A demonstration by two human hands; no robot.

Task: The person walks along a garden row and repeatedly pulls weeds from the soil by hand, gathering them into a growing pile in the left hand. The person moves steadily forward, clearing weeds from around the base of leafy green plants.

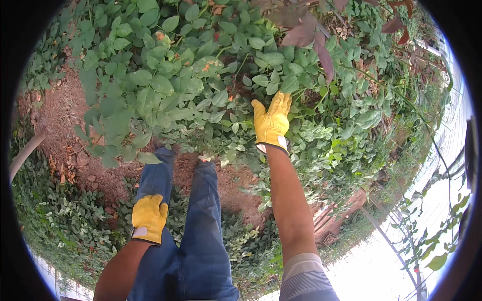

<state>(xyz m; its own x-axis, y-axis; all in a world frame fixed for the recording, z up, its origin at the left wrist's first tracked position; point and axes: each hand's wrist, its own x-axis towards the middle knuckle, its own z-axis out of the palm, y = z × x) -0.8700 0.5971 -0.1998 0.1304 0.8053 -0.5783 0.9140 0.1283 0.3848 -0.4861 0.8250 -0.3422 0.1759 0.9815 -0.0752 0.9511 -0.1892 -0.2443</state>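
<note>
My right hand (273,119), in a yellow work glove with a white wrist tab, reaches into the leafy green plants (162,82) before me. Its thumb stands apart from the fingers, whose tips touch or lie just behind leaves; no held thing shows. My left hand (150,218), gloved alike, rests on the thigh of my blue jeans (203,233), its fingers together and partly curled, nothing visible in it. Dark reddish leaves (301,32) hang at the upper right, and a few small orange-brown spots show among the foliage.
Bare reddish soil (101,165) runs between the plant rows around my feet. A pale pole or branch (28,152) juts in at the left. A long thin stem (404,98) arches across the right side, near white sheeting (448,131). More low plants (71,222) grow behind my legs.
</note>
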